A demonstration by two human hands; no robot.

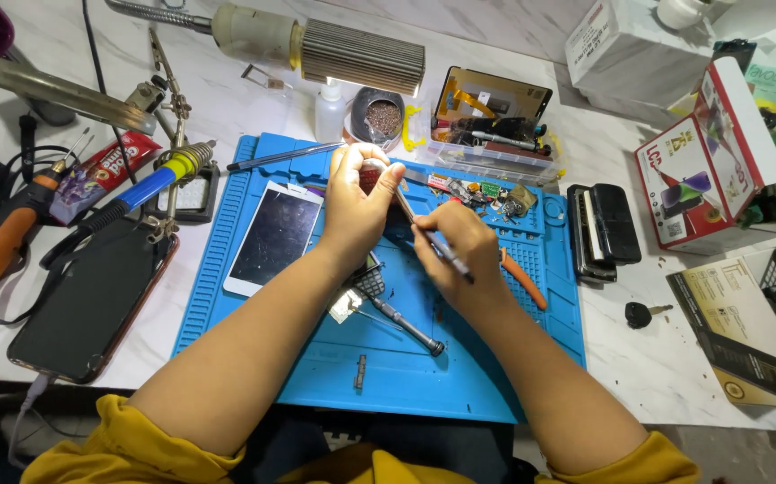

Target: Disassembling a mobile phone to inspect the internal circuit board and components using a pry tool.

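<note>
Your left hand pinches a small white-rimmed part between closed fingers above the blue mat. Your right hand grips tweezers, tip touching that part.

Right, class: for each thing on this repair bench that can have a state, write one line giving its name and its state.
Left hand: raised over the mat, grip closed on a small white part.
Right hand: grip closed on a thin tool, tip toward the part.
White phone: flat on the blue mat, screen dark.
Black phone: screen dark, cable plugged in.
Soldering iron: resting in its stand.
Screwdriver: lying loose on the mat.
Lamp: lit.
</note>
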